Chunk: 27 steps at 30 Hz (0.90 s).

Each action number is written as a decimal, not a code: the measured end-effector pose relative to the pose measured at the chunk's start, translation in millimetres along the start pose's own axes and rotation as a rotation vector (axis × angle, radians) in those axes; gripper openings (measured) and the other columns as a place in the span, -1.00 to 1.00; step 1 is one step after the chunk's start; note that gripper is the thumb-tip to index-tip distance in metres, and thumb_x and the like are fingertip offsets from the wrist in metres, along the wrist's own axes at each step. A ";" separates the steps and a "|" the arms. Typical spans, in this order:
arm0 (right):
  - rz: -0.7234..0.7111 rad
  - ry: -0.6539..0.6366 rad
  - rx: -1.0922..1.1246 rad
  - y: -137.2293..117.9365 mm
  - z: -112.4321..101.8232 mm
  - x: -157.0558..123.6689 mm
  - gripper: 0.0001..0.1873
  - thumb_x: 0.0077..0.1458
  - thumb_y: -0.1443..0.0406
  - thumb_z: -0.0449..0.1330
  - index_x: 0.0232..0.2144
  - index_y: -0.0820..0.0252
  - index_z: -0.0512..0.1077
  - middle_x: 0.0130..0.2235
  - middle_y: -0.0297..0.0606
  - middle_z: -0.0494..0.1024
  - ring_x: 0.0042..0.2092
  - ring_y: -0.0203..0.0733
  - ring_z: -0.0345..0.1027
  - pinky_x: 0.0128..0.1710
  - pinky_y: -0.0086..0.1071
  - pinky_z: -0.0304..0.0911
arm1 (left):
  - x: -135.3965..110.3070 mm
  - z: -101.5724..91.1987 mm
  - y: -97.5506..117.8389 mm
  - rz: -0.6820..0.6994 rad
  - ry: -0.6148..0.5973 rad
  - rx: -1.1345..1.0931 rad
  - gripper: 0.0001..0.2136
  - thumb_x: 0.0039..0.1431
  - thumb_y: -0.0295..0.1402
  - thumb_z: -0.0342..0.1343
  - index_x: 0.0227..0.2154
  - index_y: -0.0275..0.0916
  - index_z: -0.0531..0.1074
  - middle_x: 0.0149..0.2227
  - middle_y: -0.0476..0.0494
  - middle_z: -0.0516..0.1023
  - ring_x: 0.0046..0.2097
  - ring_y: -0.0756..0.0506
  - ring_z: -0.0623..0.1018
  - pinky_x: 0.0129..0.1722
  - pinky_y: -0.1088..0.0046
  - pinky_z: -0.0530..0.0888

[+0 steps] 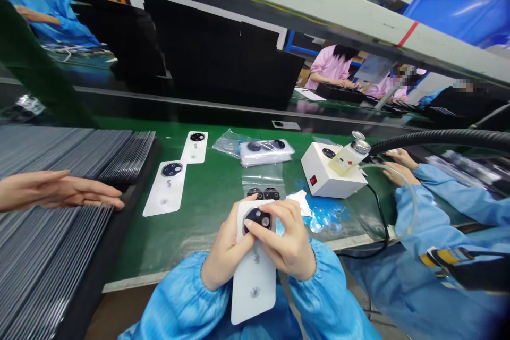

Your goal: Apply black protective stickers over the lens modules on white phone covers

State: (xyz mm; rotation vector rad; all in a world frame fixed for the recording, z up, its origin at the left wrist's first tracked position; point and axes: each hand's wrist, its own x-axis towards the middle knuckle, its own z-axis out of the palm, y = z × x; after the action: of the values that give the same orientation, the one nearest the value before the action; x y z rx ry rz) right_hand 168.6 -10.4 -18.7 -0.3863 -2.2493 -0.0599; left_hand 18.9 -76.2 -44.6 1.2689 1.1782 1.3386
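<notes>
A white phone back cover (255,276) with a dark round camera module near its top is held upright above my lap. My left hand (225,255) grips its left edge, thumb on the front. My right hand (287,241) curls over the right side, its fingers pressed onto the camera module. Just beyond my hands lies a small clear bag (265,183) with two dark camera rings in it. A blue film scrap (326,215) and a white wipe (300,202) lie to the right.
Two more white covers (166,187) (195,147) lie on the green belt (207,223), plus a bagged stack of covers (266,151). A white box with a red switch (329,170) stands at the right. A co-worker's hand (59,191) rests over grey stacked trays (48,244) at the left; another's blue sleeves (430,207) are at the right.
</notes>
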 end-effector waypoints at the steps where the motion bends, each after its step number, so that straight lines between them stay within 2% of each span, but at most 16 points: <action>1: 0.018 -0.002 0.016 1.6 -0.2 -1.1 -0.66 0.05 0.46 0.07 -0.13 0.14 0.44 -0.12 -0.11 0.38 -0.10 -0.08 0.27 -0.20 -0.13 0.25 | 0.0 -0.3 0.1 -0.004 0.002 0.000 -0.55 0.23 -0.27 0.00 0.15 -0.14 0.09 0.13 -0.13 0.36 0.08 -0.13 0.41 0.02 0.42 0.34; 6: 0.118 0.077 0.037 9.2 -2.4 -7.4 -0.63 0.03 0.49 0.09 -0.11 0.11 0.43 -0.13 -0.13 0.41 -0.11 -0.12 0.31 -0.20 -0.18 0.31 | 1.2 -0.1 1.5 -0.024 -0.005 -0.017 -0.51 0.20 -0.25 0.03 0.16 -0.16 0.08 0.02 -0.15 0.46 -0.14 -0.12 0.53 -0.20 0.44 0.46; 9: 0.165 0.118 0.038 7.3 -3.4 -7.1 -0.72 0.05 0.45 0.11 -0.18 0.12 0.44 -0.16 -0.15 0.43 -0.14 -0.14 0.33 -0.21 -0.19 0.32 | 1.4 1.6 1.1 -0.032 -0.017 0.002 -0.51 0.21 -0.25 0.01 0.17 -0.15 0.06 0.07 -0.18 0.43 -0.23 -0.09 0.56 -0.28 0.46 0.47; 12: 0.228 0.122 0.024 2.4 -3.7 -2.8 -0.84 0.06 0.41 0.13 -0.26 0.15 0.41 -0.24 -0.19 0.44 -0.19 -0.18 0.31 -0.24 -0.22 0.29 | 0.4 4.5 0.8 0.037 -0.028 0.144 -0.55 0.23 -0.28 -0.04 0.16 -0.12 0.07 0.07 -0.17 0.44 -0.30 -0.06 0.57 -0.34 0.47 0.46; 16: 0.287 0.108 0.042 -1.8 -5.7 2.2 -0.93 0.08 0.41 0.14 -0.34 0.16 0.35 -0.36 -0.27 0.40 -0.27 -0.21 0.26 -0.29 -0.25 0.22 | -0.8 7.4 3.5 0.102 -0.053 0.253 -0.53 0.19 -0.34 -0.02 0.16 -0.13 0.11 -0.24 -0.04 0.59 -0.39 -0.06 0.56 -0.34 0.48 0.46; 18: 0.291 0.092 0.049 -1.8 -7.1 3.0 -0.93 0.09 0.42 0.12 -0.37 0.16 0.33 -0.37 -0.28 0.39 -0.28 -0.22 0.24 -0.29 -0.24 0.18 | -0.6 7.1 4.9 0.120 -0.057 0.286 -0.52 0.17 -0.37 -0.01 0.16 -0.13 0.13 -0.26 -0.03 0.59 -0.39 -0.07 0.56 -0.33 0.47 0.46; 21: 0.268 0.044 0.039 -1.8 -9.2 4.0 -0.93 0.10 0.42 0.10 -0.39 0.17 0.30 -0.37 -0.29 0.38 -0.28 -0.22 0.24 -0.27 -0.25 0.16 | -0.3 5.6 5.9 0.147 -0.061 0.314 -0.51 0.15 -0.40 -0.01 0.16 -0.13 0.13 -0.03 -0.10 0.52 -0.25 -0.10 0.58 -0.21 0.45 0.46; 23: 0.242 0.015 0.009 -2.7 -10.9 5.3 -0.93 0.10 0.41 0.09 -0.40 0.17 0.30 -0.37 -0.29 0.38 -0.29 -0.23 0.24 -0.28 -0.24 0.15 | -0.2 5.3 6.2 0.157 -0.067 0.318 -0.50 0.15 -0.42 -0.02 0.17 -0.12 0.11 0.03 -0.10 0.48 -0.18 -0.10 0.58 -0.14 0.45 0.46; 27: 0.150 0.029 -0.115 -5.0 -13.6 9.0 -0.90 0.06 0.46 0.10 -0.40 0.18 0.29 -0.38 -0.26 0.39 -0.29 -0.21 0.21 -0.27 -0.22 0.14 | -1.1 8.0 8.7 0.143 -0.079 0.328 -0.42 0.09 -0.46 0.06 0.18 -0.08 0.05 -0.14 0.00 0.56 -0.29 -0.04 0.58 -0.22 0.53 0.47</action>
State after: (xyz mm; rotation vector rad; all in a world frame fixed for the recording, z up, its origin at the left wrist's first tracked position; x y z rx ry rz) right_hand 171.6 -15.1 -2.6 -0.6106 -2.1872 -0.1165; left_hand 26.9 -77.9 -36.0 1.6519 1.3085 1.2154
